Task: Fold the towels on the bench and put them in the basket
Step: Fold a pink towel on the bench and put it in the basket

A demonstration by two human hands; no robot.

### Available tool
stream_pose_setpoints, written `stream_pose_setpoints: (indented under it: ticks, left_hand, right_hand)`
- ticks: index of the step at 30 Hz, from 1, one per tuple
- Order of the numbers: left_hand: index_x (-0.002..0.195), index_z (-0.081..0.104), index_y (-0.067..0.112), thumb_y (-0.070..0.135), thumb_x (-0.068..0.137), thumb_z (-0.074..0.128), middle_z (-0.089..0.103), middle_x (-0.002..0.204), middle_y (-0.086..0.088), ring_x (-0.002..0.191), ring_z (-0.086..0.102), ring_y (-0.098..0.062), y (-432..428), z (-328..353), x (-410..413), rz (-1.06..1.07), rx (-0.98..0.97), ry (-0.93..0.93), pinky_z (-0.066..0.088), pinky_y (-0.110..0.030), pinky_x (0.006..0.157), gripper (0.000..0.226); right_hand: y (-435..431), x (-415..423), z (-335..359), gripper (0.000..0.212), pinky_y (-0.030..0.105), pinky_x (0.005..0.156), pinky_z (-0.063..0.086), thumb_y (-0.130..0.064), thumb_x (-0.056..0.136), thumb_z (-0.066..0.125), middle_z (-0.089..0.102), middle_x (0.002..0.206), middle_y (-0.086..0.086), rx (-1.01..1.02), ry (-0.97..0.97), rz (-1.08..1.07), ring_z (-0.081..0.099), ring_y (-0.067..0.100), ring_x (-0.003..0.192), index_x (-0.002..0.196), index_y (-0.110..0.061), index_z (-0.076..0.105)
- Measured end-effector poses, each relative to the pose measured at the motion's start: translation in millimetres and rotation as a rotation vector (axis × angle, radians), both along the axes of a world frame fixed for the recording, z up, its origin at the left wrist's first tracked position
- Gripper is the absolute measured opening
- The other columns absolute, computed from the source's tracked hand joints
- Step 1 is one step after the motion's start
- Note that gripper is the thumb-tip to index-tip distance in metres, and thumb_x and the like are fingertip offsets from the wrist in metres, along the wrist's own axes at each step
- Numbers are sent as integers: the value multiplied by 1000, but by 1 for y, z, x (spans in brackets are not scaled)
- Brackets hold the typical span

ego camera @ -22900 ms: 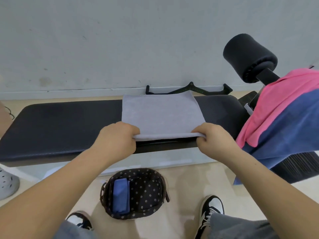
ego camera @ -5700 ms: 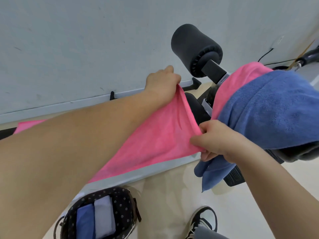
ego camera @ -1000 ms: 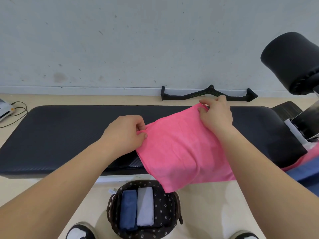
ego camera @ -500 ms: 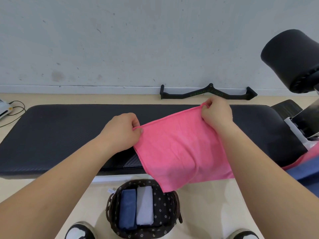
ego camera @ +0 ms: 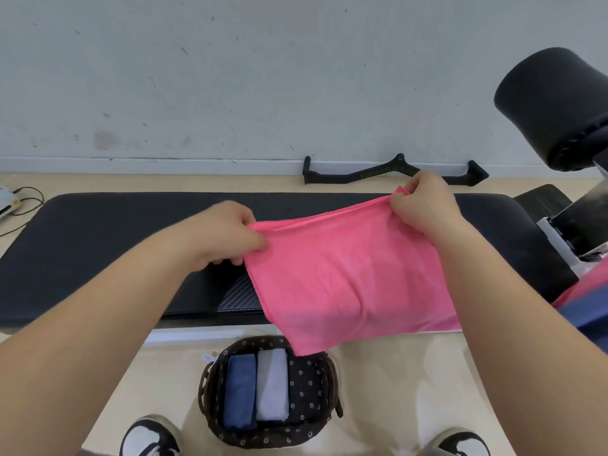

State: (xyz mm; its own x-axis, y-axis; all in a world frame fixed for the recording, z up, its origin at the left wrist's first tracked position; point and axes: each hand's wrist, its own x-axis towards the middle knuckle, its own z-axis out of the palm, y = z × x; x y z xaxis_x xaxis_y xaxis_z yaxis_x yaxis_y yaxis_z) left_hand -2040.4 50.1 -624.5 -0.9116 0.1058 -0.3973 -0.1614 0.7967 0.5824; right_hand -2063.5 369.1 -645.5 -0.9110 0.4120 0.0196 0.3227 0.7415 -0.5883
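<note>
I hold a pink towel [ego camera: 342,278] up over the black padded bench [ego camera: 108,245]. My left hand [ego camera: 227,236] pinches its top left corner and my right hand [ego camera: 422,205] pinches its top right corner. The cloth hangs down past the bench's front edge, its lowest corner over the basket. The dark dotted basket [ego camera: 309,386] stands on the floor in front of the bench. Inside it lie a folded blue towel [ego camera: 240,391] and a folded grey towel [ego camera: 272,385], side by side on the left.
At the right edge, more pink and blue cloth [ego camera: 589,304] shows beside the bench's end. A black foam roller [ego camera: 556,106] juts out at upper right. A black cable handle [ego camera: 394,172] lies by the wall. My two shoes [ego camera: 149,437] flank the basket.
Over the last second both hands have lifted the pink towel's top edge and pulled it straighter. My right hand has moved slightly up and right.
</note>
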Motion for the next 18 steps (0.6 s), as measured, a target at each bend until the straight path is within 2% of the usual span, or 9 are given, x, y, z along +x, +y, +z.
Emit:
stream_pose_setpoints:
  ticks: [3, 5, 7, 8, 10, 12, 14, 16, 18]
  left_hand:
    - [95, 62, 11, 16, 95, 65, 63, 53, -10, 46, 53, -21, 6, -1, -14, 137, 119, 121, 33, -22, 39, 6]
    - [96, 60, 13, 13, 99, 59, 66, 67, -14, 45, 58, -22, 16, -2, -23, 241, 221, 207, 38, -23, 37, 2]
    - [98, 56, 14, 8, 101, 54, 68, 80, -16, 49, 69, -24, 27, -4, -31, 332, 360, 236, 49, -27, 39, 7]
    - [99, 55, 16, 5, 101, 53, 69, 84, -16, 55, 73, -27, 32, -7, -35, 371, 423, 230, 57, -32, 47, 12]
    - [106, 57, 17, 2, 99, 57, 68, 97, -13, 75, 77, -29, 37, -19, -41, 412, 497, 239, 65, -42, 75, 16]
    - [122, 57, 17, 9, 95, 63, 62, 118, -3, 103, 71, -24, 38, -29, -43, 357, 465, 297, 58, -42, 96, 29]
    - [141, 50, 20, 14, 96, 63, 52, 136, 5, 118, 58, -15, 39, -29, -35, 233, 330, 374, 49, -34, 103, 47]
    - [144, 49, 19, 14, 95, 62, 48, 144, 2, 116, 58, -14, 37, -26, -22, 82, 197, 491, 50, -36, 102, 51]
    - [131, 58, 18, 14, 92, 64, 53, 133, -1, 107, 59, -17, 33, -26, -6, -81, 49, 612, 53, -40, 94, 39]
  right_hand:
    - [14, 6, 6, 12, 35, 73, 46, -32, 93, 58, 63, 91, -3, 39, 34, -72, 60, 26, 89, 97, -21, 61]
    - [19, 8, 7, 7, 35, 74, 46, -30, 94, 60, 61, 87, -7, 32, 86, -121, 59, 25, 88, 96, -24, 62]
    - [20, 8, 4, 5, 38, 73, 53, -26, 93, 64, 65, 82, -4, -68, 152, -162, 66, 25, 81, 94, -21, 64]
    - [20, 7, 1, 2, 40, 70, 57, -20, 93, 64, 68, 78, 0, -164, 170, -182, 70, 26, 72, 94, -18, 65]
    - [15, 8, -3, 10, 43, 64, 63, -6, 96, 58, 71, 80, 10, -394, 166, -233, 74, 26, 57, 97, -16, 62]
    - [12, 9, -7, 20, 39, 65, 65, -1, 97, 51, 68, 103, 12, -536, 194, -239, 77, 25, 62, 105, -14, 63]
    - [12, 13, -9, 26, 37, 74, 65, -5, 97, 50, 63, 119, 7, -473, 230, -173, 77, 24, 74, 117, -16, 63]
    - [14, 17, -6, 30, 35, 86, 58, -10, 96, 53, 64, 121, 1, -277, 255, -86, 71, 17, 83, 123, -18, 64]
    - [16, 26, -1, 30, 29, 86, 48, -14, 95, 58, 64, 119, 2, -104, 275, -8, 63, 7, 82, 124, -19, 65]
